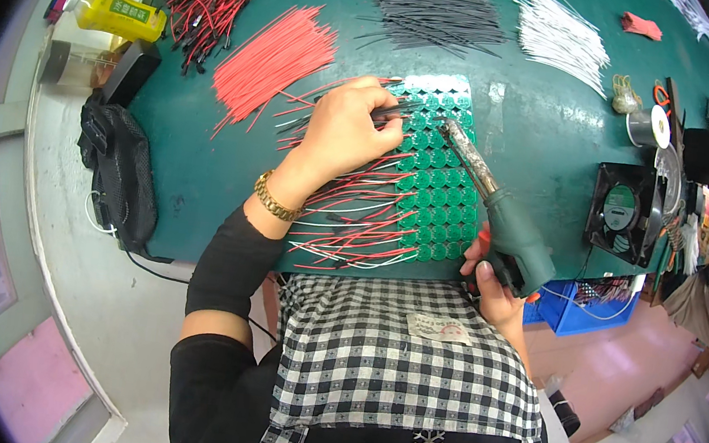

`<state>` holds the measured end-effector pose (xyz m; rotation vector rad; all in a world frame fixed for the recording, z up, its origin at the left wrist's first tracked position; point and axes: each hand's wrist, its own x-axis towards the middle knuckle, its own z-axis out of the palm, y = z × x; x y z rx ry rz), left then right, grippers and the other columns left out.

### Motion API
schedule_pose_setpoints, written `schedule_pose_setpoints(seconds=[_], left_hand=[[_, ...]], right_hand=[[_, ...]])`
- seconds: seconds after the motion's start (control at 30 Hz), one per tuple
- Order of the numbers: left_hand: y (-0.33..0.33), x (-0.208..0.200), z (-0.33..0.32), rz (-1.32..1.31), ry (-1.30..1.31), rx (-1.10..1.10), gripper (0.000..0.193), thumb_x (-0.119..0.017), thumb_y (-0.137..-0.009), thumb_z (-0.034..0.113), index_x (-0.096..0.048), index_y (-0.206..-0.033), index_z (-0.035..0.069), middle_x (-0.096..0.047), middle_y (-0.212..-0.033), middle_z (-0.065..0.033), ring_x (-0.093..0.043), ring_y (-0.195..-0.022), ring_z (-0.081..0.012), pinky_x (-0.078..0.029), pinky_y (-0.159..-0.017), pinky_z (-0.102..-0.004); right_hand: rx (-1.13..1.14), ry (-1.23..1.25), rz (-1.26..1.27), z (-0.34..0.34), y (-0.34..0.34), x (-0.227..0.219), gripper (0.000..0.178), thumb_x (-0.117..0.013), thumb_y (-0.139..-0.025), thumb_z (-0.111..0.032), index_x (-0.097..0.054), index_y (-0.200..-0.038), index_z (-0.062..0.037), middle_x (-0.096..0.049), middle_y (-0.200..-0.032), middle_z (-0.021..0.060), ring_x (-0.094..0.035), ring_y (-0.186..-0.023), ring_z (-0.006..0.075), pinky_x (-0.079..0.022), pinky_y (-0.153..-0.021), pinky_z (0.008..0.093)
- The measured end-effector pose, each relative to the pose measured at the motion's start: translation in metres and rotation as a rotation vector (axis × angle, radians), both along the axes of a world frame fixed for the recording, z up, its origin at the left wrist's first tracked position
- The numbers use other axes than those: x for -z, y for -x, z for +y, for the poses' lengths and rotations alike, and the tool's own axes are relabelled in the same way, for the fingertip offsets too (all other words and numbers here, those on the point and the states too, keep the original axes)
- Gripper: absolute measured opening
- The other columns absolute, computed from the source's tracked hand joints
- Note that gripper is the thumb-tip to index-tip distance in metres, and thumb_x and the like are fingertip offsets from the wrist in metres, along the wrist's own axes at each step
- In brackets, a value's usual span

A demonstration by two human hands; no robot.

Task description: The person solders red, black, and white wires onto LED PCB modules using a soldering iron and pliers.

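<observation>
A panel of round green circuit boards (436, 198) lies on the table before me, with red, white and black wires (347, 212) fanning out from its left edge. Over the panel's upper left, my left hand (352, 125) is closed in a pinch on black wires (391, 112), whose ends reach onto the boards. A dark green soldering gun (521, 236) is gripped in my right hand (492, 281) at the panel's right side. Its metal tip (445, 129) points up and left, near the upper boards; whether it touches them I cannot tell.
Bundles of red wires (277, 59), black wires (436, 8) and white wires (562, 37) lie along the far side. At the right are a solder spool (648, 127) and a black fan (625, 213). A yellow bottle (120, 14) and black mesh bag (120, 168) sit left.
</observation>
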<state>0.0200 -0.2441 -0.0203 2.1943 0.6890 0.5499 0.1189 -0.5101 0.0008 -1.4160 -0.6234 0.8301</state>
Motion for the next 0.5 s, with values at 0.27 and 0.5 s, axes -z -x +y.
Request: schedule_pose_setpoints(seconds=[0.27,0.5], left_hand=[[-0.0015,-0.0018,-0.0023,0.026,-0.066,-0.002,0.012,-0.068,-0.069,0.011,-0.064,-0.076,0.002,-0.060,-0.074,-0.0095,-0.061,-0.066,-0.0270,-0.049,-0.061,-0.0367],[0.0031,0.0013,0.0017,-0.041,-0.096,0.097,0.012,-0.068,-0.071,0.007,-0.061,-0.077,0.000,-0.057,-0.077,-0.0093,-0.057,-0.067,-0.0213,-0.047,-0.061,-0.0310]], right_hand=[[-0.059,-0.067,0.013,0.0002,-0.0011,0.0077,0.033,-0.058,-0.085,-0.003,-0.052,-0.118,0.0022,-0.061,-0.094,0.0102,-0.058,-0.070,0.0135,-0.050,-0.062,0.0270],[-0.068,-0.082,0.033,-0.0024,-0.0014,0.0098,0.033,-0.058,-0.086,-0.005,-0.053,-0.117,0.0018,-0.061,-0.093,0.0103,-0.059,-0.070,0.0131,-0.050,-0.062,0.0273]])
